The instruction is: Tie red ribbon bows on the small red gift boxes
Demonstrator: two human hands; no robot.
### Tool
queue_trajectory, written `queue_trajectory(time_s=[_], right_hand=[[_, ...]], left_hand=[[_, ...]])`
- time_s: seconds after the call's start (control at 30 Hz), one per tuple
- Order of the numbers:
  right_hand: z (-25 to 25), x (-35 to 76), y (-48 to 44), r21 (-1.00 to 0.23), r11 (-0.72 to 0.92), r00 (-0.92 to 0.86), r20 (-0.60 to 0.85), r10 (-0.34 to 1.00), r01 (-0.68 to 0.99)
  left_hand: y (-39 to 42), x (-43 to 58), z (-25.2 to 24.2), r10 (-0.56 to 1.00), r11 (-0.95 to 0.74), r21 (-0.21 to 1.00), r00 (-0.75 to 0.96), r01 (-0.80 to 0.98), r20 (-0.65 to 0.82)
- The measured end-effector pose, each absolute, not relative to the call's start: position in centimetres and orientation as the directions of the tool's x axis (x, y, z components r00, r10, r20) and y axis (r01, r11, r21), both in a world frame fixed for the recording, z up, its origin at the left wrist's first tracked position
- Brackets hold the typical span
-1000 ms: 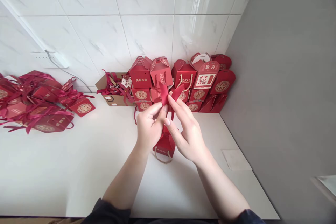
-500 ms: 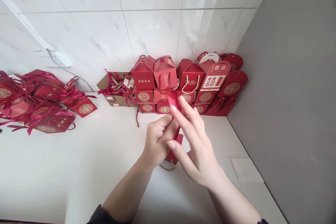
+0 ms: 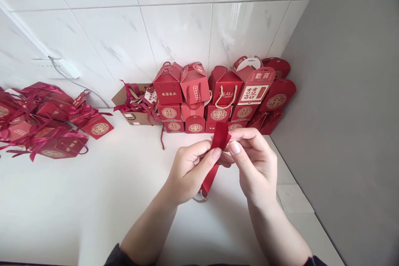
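Note:
A folded length of shiny red ribbon (image 3: 220, 136) is raised above the table in front of me. My left hand (image 3: 191, 170) pinches it between thumb and fingers, with the upper part sticking up. At the ribbon's right edge, the thumb and forefinger of my right hand (image 3: 257, 164) are closed on a corner of it. Below my hands a red strip slants down toward a beige twisted cord handle (image 3: 200, 198). My fingers cover most of whatever joins them, so I cannot tell how they connect.
Stacked red gift boxes (image 3: 170, 112) line the tiled wall. Left of them an open cardboard box (image 3: 134, 119) holds ribbons and tags. Several ribbon-tied red boxes (image 3: 62, 145) are piled at the far left of the white table (image 3: 124, 212). A grey panel (image 3: 349, 91) bounds the right side.
My right hand has gone from loosely spread fingers beside the ribbon to a pinch on its edge, shifting right. The ribbon's upright end has moved lower and to the right.

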State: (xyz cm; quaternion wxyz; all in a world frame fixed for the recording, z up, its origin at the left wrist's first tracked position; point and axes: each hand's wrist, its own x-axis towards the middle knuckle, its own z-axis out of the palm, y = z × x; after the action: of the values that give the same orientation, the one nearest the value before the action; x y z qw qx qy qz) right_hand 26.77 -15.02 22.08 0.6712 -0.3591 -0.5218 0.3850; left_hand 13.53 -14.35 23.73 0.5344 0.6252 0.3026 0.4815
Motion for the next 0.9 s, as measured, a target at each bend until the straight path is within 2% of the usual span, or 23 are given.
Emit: queue_trajectory(time_s=[0.17, 0.4, 0.53, 0.63, 0.73, 0.8, 0.9], right_hand=[[22.5, 27.2, -15.1, -0.898, 0.41, 0.067, 0.404, 0.912, -0.162], [22.4, 27.4, -14.8, -0.889, 0.445, 0.137, 0.43, 0.892, -0.11], [22.4, 27.7, -14.7, -0.896, 0.438, 0.073, 0.434, 0.898, -0.073], [22.8, 28.7, -14.1, -0.898, 0.44, -0.042, 0.439, 0.897, 0.01], [22.9, 30.5, -13.3, -0.873, 0.44, -0.235, 0.392, 0.889, 0.212], [22.3, 31.8, -13.0, -0.827, 0.441, -0.37, 0.311, 0.875, 0.348], [19.6, 33.5, -13.2, -0.807, 0.39, -0.536, 0.109, 0.837, 0.444]], left_hand=[[-14.2, 13.3, 23.5, 0.882, -0.213, 0.973, 0.41, -0.095, 0.233], [-14.3, 13.3, 23.2, 0.879, -0.217, 0.976, 0.434, -0.009, 0.199], [-14.0, 13.4, 23.0, 0.894, -0.244, 0.97, 0.391, 0.021, 0.217], [-13.6, 13.0, 23.3, 0.92, -0.266, 0.964, 0.296, -0.007, 0.256], [-13.2, 12.4, 23.9, 0.937, -0.291, 0.957, 0.2, -0.011, 0.287], [-13.1, 12.0, 24.1, 0.942, -0.302, 0.953, 0.15, -0.016, 0.301], [-12.9, 11.7, 24.1, 0.94, -0.335, 0.941, 0.054, -0.059, 0.338]])
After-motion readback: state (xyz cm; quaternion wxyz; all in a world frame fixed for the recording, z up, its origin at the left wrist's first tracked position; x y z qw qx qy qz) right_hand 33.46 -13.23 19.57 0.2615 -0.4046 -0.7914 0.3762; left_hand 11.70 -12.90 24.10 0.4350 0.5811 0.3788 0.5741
